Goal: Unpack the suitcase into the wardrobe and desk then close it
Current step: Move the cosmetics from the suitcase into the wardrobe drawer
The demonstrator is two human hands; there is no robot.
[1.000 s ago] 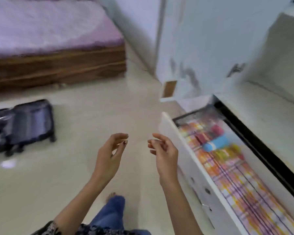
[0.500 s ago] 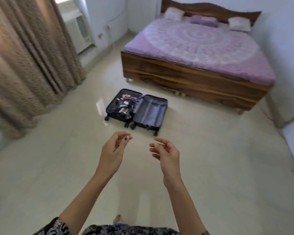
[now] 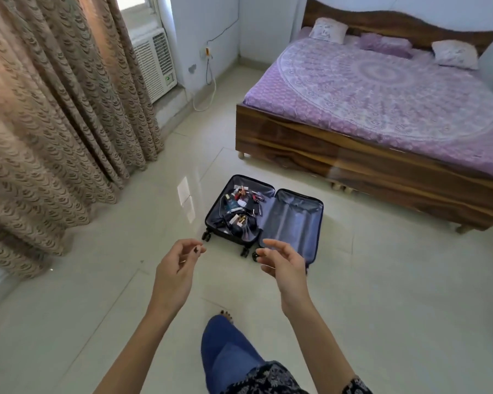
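Observation:
A dark suitcase (image 3: pixel 292 220) lies open on the tiled floor ahead of me. Its left half holds several small items (image 3: pixel 241 203), bottles and tubes among them. Its right half shows only grey lining. My left hand (image 3: pixel 177 268) is raised in front of me, fingers loosely curled and apart, holding nothing. My right hand (image 3: pixel 282 263) is level with it, fingers spread, also holding nothing, and it overlaps the suitcase's near right corner in view. Both hands are well short of the suitcase. The wardrobe and desk are out of view.
A wooden bed (image 3: pixel 382 155) with a purple cover stands at the right behind the suitcase. Brown curtains (image 3: pixel 54 132) hang along the left. An air conditioner (image 3: pixel 155 64) sits in the wall beside them. My leg in blue trousers (image 3: pixel 228 354) steps forward on the floor.
The view swung from the open drawer by the wardrobe round to the room. The suitcase has come nearer and larger. Both hands stayed raised and holding nothing.

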